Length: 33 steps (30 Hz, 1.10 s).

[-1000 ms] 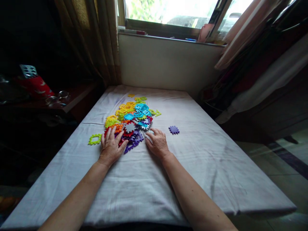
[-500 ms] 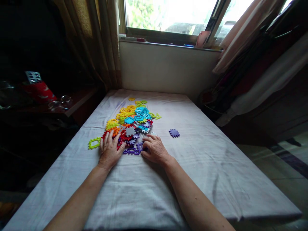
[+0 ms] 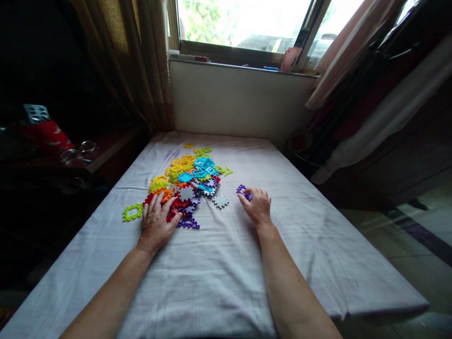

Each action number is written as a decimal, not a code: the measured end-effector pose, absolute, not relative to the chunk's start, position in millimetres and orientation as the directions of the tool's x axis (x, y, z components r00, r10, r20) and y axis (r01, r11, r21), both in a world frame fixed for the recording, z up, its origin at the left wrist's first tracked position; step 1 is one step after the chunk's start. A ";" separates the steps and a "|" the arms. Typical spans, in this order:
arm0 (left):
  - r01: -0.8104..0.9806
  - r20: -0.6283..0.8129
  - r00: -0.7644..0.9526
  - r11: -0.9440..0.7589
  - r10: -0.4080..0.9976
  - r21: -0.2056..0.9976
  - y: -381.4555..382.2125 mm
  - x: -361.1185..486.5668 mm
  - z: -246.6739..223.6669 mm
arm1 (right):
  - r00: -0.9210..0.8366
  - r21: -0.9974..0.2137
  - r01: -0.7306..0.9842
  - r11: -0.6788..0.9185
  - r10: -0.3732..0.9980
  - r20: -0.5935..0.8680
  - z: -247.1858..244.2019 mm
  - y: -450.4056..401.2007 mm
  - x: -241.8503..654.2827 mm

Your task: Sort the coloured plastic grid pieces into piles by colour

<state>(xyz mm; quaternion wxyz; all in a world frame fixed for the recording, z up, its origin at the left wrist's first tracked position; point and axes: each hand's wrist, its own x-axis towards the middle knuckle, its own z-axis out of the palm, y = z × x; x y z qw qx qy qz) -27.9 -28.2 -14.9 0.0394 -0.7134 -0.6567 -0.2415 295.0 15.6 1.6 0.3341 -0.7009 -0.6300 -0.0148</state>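
Observation:
My left hand (image 3: 156, 223) lies with its fingers spread on the front left of a pile of toothed plastic puzzle tiles. Red tiles (image 3: 170, 213) show beside its fingers, and a purple tile (image 3: 189, 223) lies near its thumb. To the right of the pile, my right hand (image 3: 258, 206) is closed on a purple puzzle tile (image 3: 241, 189), partly covered by the fingers. The lone purple tile seen there earlier is not separately visible. Between the right hand and the pile, a pale grey tile (image 3: 221, 201) lies flat on the cloth.
Yellow tiles (image 3: 181, 163) and blue tiles (image 3: 204, 163) heap at the back of the pile. A lime green frame tile (image 3: 133, 213) lies at its left. A pale cloth (image 3: 219, 278) covers the table. Clothes (image 3: 353, 141) hang at the right; a red container (image 3: 52, 136) stands at the left.
My right hand has moved right from the pile's front edge, carrying a purple tile, and uncovered the grey tile. My left hand stays on the pile. The view has shifted slightly.

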 end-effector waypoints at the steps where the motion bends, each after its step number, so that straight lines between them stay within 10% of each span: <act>1: 0.954 0.403 0.023 -0.140 0.915 0.264 -27.8 -28.5 -15.9 | 0.307 -0.453 0.885 -0.106 0.865 0.398 0.7 17.0 303.5; 9: 0.937 0.483 0.006 -0.174 0.875 0.304 -23.8 -35.5 -20.7 | 0.560 -0.441 0.792 -0.422 0.790 0.250 -4.8 16.8 326.1; 13: 0.930 0.520 -0.019 -0.175 0.854 0.322 -22.7 -45.6 -18.3 | 0.355 -0.457 0.878 -0.139 0.831 0.429 -1.8 13.9 298.9; 19: 0.928 0.551 -0.090 -0.130 0.830 0.348 -18.1 -68.5 -19.7 | -0.451 -0.321 0.729 0.604 0.777 0.439 2.0 -11.1 219.2; 33: 0.892 0.477 0.331 -0.434 0.814 0.122 -28.0 -28.1 -6.4 | -0.495 -0.351 0.668 0.656 0.744 0.449 3.7 -8.0 230.2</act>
